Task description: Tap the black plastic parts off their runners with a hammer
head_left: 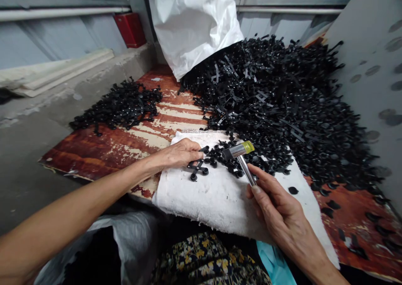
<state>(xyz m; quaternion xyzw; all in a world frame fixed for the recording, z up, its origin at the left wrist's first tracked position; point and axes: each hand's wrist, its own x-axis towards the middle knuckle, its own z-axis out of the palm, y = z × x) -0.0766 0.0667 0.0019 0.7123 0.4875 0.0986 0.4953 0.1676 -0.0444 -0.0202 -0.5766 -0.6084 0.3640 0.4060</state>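
1. Two hands are at work, well apart from each other. Our left hand (180, 153) comes in from 9 o'clock, and our right hand (279, 211) comes up from 5 o'clock.
2. The black piece (197, 170) is a small cross-shaped frame with round caps at its ends. It lies flat on the white cloth (216, 201), near the cloth's 11 o'clock corner.
3. Our left hand is the nearer one. Its fingertips are closed down on the piece's 10 o'clock side and pin it to the cloth, and the rest of the piece shows bare toward 5 o'clock.
4. The piece's longer bar seems to run from about 1 o'clock to 7 o'clock, with a shorter bar crossing it. We cannot tell this more finely.
5. Our right hand is clamped around the lower handle of the hammer (242, 163). The handle slants up toward 11 o'clock. The yellow-tipped head lies crosswise, running roughly 9 to 3 o'clock.
6. From the piece, the hammer head is at 2 o'clock, near it but not touching, over loose black parts. The right hand itself is at 4 o'clock from the piece.
7. The big heap (282, 101) of black parts spreads from 12 to 3 o'clock and spills onto the cloth.
8. A smaller heap (119, 105) sits at 10 o'clock on the board (103, 151), and a white sack (191, 21) stands at 12 o'clock.
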